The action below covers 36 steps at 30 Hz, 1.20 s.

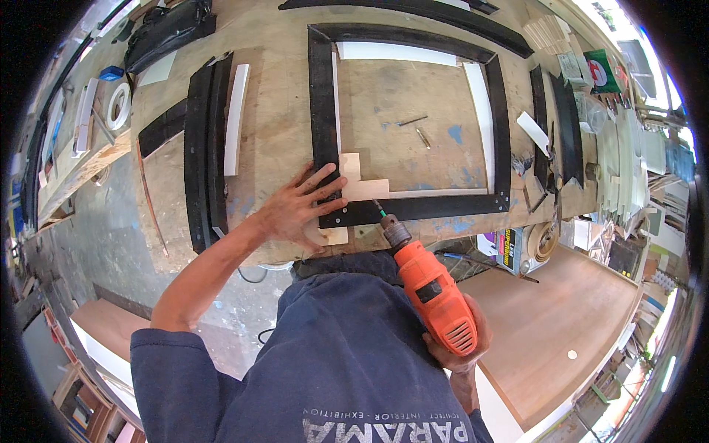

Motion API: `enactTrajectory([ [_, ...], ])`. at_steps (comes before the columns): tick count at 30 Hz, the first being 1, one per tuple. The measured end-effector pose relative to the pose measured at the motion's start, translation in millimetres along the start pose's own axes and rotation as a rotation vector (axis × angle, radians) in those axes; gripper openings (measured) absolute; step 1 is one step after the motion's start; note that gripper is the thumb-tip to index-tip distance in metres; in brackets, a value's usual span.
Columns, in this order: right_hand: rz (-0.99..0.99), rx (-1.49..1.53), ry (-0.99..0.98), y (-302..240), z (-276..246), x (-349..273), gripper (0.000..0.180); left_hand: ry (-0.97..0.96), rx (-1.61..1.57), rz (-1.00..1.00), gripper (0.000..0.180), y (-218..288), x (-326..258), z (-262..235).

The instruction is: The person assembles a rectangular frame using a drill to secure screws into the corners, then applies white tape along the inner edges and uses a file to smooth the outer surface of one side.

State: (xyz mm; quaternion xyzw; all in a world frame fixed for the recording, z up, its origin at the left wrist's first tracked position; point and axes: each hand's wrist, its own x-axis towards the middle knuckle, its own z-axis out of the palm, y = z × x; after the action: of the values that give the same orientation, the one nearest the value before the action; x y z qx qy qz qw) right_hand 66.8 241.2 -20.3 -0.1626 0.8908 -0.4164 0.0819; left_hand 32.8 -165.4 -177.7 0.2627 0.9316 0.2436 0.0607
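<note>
A black rectangular frame (pixel 323 96) lies flat on the wooden workbench (pixel 273 111). Over its near left corner my left hand (pixel 299 203) rests with spread fingers, the fingertips on the black bar. Beside those fingertips sits a pale L-shaped wooden piece (pixel 367 190) against the frame's inner corner. My right hand (pixel 461 343) grips an orange power drill (pixel 436 292) by its rear. The bit points at the near bar, close to the pale piece; whether it touches cannot be told. Small screw heads or holes show at the near corners. A pale wood block (pixel 334 235) pokes out under the near left corner.
Black bars (pixel 199 148) and a white strip (pixel 236 118) lie left of the frame. More black bars (pixel 565 133) are at the right. Inside the frame lie a thin rod (pixel 413 120) and a small bit (pixel 422 138). A box (pixel 509 249) and tape roll (pixel 543 242) stand near right.
</note>
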Motion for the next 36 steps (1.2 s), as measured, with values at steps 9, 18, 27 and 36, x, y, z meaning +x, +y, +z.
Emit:
enactTrajectory([
  [9, 0.043, -0.007, -0.050, 3, -6, -2, 0.094, -0.050, 0.046, -0.004, 0.113, 0, 3, 1],
  [18, -0.069, -0.007, -0.042, 3, 0, 9, 0.087, 0.045, 0.063, 0.129, 0.114, -11, -4, 16],
  [27, 0.057, 0.090, -0.033, 13, 1, -5, 0.092, 0.098, 0.055, 0.156, 0.108, -11, -6, 20],
  [36, -0.008, 0.068, -0.054, 13, 1, 3, 0.089, 0.017, 0.054, 0.147, 0.109, -9, 6, 13],
])
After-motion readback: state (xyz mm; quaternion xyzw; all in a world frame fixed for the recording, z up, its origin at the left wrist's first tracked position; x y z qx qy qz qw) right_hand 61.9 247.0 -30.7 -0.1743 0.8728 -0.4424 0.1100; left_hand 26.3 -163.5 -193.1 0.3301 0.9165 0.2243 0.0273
